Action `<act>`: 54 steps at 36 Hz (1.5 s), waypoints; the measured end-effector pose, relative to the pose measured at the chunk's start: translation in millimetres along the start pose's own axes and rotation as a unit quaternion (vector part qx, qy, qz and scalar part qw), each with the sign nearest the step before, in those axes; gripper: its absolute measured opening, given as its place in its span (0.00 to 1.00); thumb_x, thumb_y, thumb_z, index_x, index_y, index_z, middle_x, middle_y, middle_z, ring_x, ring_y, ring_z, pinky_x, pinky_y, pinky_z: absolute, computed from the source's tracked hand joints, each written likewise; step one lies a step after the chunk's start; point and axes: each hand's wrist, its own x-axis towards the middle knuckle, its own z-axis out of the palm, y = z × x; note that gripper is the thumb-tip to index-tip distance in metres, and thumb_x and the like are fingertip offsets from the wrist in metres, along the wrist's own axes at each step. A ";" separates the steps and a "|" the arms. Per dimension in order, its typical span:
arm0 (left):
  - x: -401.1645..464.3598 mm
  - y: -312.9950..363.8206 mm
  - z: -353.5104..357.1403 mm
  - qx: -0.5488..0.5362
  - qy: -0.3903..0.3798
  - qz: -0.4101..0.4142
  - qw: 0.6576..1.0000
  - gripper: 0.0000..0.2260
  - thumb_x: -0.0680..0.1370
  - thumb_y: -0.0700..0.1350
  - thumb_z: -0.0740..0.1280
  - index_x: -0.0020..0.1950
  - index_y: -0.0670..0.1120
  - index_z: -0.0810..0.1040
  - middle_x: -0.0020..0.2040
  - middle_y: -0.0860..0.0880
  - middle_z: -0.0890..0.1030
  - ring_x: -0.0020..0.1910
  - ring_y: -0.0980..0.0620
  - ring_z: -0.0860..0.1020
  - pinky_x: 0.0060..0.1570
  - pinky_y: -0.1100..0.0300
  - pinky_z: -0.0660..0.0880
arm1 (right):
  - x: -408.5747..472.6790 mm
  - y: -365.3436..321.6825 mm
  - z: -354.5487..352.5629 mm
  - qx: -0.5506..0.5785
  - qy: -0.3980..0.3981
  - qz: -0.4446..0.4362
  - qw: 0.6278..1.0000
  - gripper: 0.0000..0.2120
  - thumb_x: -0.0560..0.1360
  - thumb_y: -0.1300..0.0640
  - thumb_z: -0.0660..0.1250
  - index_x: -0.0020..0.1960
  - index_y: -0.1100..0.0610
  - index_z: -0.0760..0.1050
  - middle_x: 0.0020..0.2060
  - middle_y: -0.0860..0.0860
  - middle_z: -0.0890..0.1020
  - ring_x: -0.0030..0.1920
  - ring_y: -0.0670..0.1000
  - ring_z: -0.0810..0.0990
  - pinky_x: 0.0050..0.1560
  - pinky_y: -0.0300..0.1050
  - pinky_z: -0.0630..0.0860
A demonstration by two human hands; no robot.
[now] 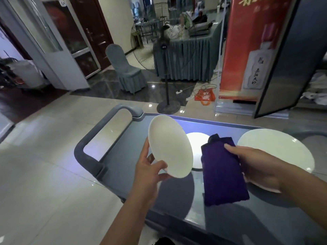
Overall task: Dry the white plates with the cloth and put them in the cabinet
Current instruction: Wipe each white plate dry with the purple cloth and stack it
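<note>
Three white plates show: we hold one plate [170,147] tilted on edge in our left hand [150,171], thumb and fingers curled round its lower rim, above the cart [123,156]. Our right hand [261,167] pinches the folded purple cloth [223,172] just right of it, facing the plate's hollow side.

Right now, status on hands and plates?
Left hand holds tilted white plate. Right hand holds purple cloth. Two plates on cart. Nothing blocking.
</note>
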 end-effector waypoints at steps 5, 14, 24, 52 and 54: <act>-11.5 0.3 11.7 0.047 -0.039 0.006 0.998 0.39 0.72 0.27 0.70 0.68 0.68 0.73 0.64 0.53 0.79 0.62 0.44 0.78 0.46 0.39 0.84 | 3.5 -26.0 12.7 0.073 0.098 -0.064 0.990 0.12 0.83 0.49 0.63 0.57 0.55 0.79 0.42 0.50 0.84 0.40 0.52 0.81 0.37 0.48 0.78; -26.5 0.4 30.9 0.069 -0.104 0.010 0.992 0.41 0.72 0.25 0.66 0.72 0.67 0.72 0.51 0.58 0.85 0.49 0.54 0.84 0.40 0.48 0.83 | -5.7 -59.4 73.1 -0.040 0.066 -0.212 0.974 0.08 0.81 0.50 0.66 0.55 0.51 0.82 0.52 0.56 0.85 0.48 0.55 0.83 0.49 0.60 0.83; -15.5 4.6 6.2 -0.124 -0.138 -0.049 0.981 0.29 0.71 0.43 0.66 0.74 0.50 0.74 0.65 0.38 0.80 0.57 0.39 0.83 0.50 0.35 0.81 | -8.9 -36.9 81.2 -0.264 -0.116 -0.240 0.927 0.09 0.81 0.51 0.66 0.52 0.43 0.85 0.46 0.43 0.86 0.49 0.47 0.84 0.56 0.46 0.78; 17.5 -42.9 -21.8 -0.129 0.035 -0.145 0.980 0.20 0.72 0.43 0.68 0.64 0.48 0.79 0.64 0.46 0.79 0.63 0.42 0.78 0.39 0.51 0.83 | 4.2 160.7 38.8 -0.505 0.095 -0.027 0.857 0.31 0.78 0.32 0.47 0.79 0.39 0.56 0.79 0.45 0.61 0.78 0.53 0.59 0.74 0.55 0.62; 16.3 -47.7 -20.6 -0.127 0.037 -0.164 0.978 0.12 0.75 0.41 0.67 0.57 0.48 0.81 0.63 0.46 0.79 0.63 0.42 0.78 0.38 0.51 0.83 | 11.9 176.8 59.0 -0.580 0.013 0.055 0.813 0.42 0.73 0.25 0.33 0.81 0.43 0.44 0.82 0.49 0.47 0.81 0.57 0.45 0.76 0.65 0.48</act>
